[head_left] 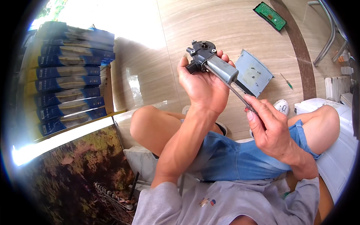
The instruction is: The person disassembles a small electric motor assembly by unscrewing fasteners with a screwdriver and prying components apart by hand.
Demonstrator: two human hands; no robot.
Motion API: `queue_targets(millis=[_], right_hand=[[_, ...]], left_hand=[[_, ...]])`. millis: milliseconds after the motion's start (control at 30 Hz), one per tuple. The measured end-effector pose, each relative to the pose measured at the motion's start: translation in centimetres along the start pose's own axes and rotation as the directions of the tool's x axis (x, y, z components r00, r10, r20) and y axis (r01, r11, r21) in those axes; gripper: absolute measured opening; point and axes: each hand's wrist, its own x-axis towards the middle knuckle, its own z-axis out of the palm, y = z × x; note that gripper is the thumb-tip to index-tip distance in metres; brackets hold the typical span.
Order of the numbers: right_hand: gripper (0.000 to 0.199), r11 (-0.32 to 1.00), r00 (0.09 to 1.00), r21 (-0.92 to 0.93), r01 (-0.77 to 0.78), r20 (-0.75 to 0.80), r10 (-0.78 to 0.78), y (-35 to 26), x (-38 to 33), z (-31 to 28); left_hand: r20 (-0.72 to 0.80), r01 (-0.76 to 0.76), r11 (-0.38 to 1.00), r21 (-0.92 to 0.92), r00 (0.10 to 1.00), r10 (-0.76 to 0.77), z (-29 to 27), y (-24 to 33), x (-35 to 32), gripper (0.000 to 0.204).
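Note:
My left hand [205,90] is raised palm up over the floor, its fingers curled round a small geared electric motor [223,68]. The motor has a silver-grey can and a black round gear housing, which points away from me. My right hand [270,131] grips a screwdriver [237,93] with a long thin shaft; the fingers cover most of its handle. Its shaft runs along the side of the motor can, and the tip reaches the joint between the can and the black housing. Whether the tip sits in a screw there, I cannot tell.
A light grey metal panel [255,73] lies on the tiled floor beyond my hands, with a thin green-handled tool [288,82] beside it. Farther off is a green circuit board [270,17]. Blue boxes [69,84] are stacked at left. Metal chair legs [327,43] stand at right.

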Motion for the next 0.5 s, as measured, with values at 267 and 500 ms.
queue_targets(millis=[267,500], right_hand=[[0.032,1.000,1.000,0.024,-0.001,-0.004,0.001,0.22,-0.02,0.30],[0.032,0.850,0.948,0.421,-0.317,0.128,0.290,0.39,-0.24,0.09]], left_hand=[[0.009,-0.020,1.000,0.006,1.000,0.020,-0.18,0.09,0.12,0.057],[0.013,-0.021,0.999,0.047,1.000,0.020,-0.24,0.11,-0.04,0.056]])
